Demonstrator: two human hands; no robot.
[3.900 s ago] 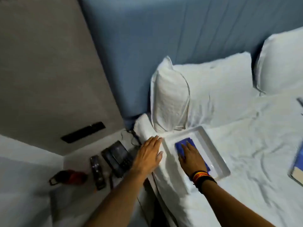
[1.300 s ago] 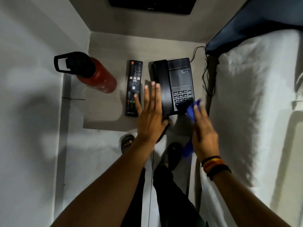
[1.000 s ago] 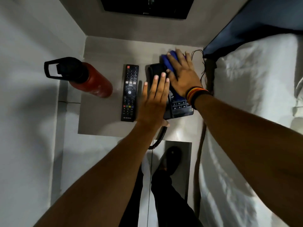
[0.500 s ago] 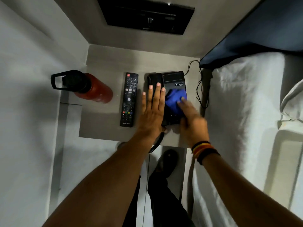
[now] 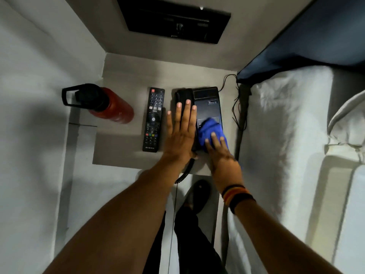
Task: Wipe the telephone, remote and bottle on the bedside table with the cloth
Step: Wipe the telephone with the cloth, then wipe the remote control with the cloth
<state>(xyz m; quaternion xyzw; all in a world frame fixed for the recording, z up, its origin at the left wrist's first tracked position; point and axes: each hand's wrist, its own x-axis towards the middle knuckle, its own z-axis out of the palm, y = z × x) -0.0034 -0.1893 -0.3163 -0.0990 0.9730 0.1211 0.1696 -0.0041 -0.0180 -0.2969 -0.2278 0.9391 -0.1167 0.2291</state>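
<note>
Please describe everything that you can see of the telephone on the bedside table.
The telephone is a black corded desk set, plastic by its look, flat on the bedside table right of the remote. The handset sits in its cradle on the left side, under the flat left hand. The right hand presses a blue cloth on the keypad. A coiled cord hangs off the front edge.

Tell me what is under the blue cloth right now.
The blue cloth lies on the telephone, pressed by the right hand. The phone's upper panel shows; the area under the cloth is covered. The left hand rests flat on the handset.
</note>
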